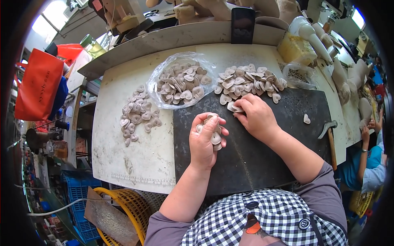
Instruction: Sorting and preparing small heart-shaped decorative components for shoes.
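Observation:
My left hand (204,139) is closed around a stack of several beige heart-shaped pieces (216,138) above the dark mat (262,160). My right hand (255,115) pinches one or two heart pieces (234,108) at the near edge of a loose pile of hearts (250,82). A clear plastic bag (182,82) full of the same hearts lies open behind my left hand. Another loose heap of hearts (137,115) sits on the white tabletop (123,151) to the left. A single heart (306,119) lies alone on the mat at the right.
A hammer (329,139) rests at the mat's right edge. A dark phone (242,24) stands against the back ledge. A yellow basket (127,205) and blue crates (80,192) sit below the table's left. Another person's arm (367,164) is at the far right.

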The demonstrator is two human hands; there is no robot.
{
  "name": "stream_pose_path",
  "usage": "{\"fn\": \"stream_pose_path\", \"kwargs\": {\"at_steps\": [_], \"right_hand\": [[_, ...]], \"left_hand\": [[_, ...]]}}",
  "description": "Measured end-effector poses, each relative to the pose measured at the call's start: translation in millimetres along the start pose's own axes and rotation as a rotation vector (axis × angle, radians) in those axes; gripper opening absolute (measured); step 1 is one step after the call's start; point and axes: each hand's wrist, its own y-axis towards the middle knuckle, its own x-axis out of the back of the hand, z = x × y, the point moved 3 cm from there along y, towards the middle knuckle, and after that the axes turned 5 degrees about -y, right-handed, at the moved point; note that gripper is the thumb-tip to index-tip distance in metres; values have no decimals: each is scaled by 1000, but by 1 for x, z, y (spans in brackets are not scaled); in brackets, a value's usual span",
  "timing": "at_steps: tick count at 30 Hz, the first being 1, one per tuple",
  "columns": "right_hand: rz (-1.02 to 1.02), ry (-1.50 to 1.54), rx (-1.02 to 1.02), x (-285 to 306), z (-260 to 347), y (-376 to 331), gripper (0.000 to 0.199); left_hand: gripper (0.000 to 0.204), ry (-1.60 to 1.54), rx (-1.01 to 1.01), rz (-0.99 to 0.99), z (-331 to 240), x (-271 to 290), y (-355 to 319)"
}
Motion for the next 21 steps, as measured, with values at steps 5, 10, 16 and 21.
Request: {"fn": "stream_pose_path", "kwargs": {"at_steps": [5,10,16,21], "right_hand": [[79,695,-350,17,-9,-23,20],[80,1332,-618,17,-9,-36,20],[83,1120,-450,15,4,-41,16],[80,561,-151,29,26,-38,27]], "left_hand": [[23,36,40,45,3,-10,-1],[34,281,110,109,16,-10,-4],[35,209,104,162,21,-14,-8],[29,231,70,138,15,-11,-9]]}}
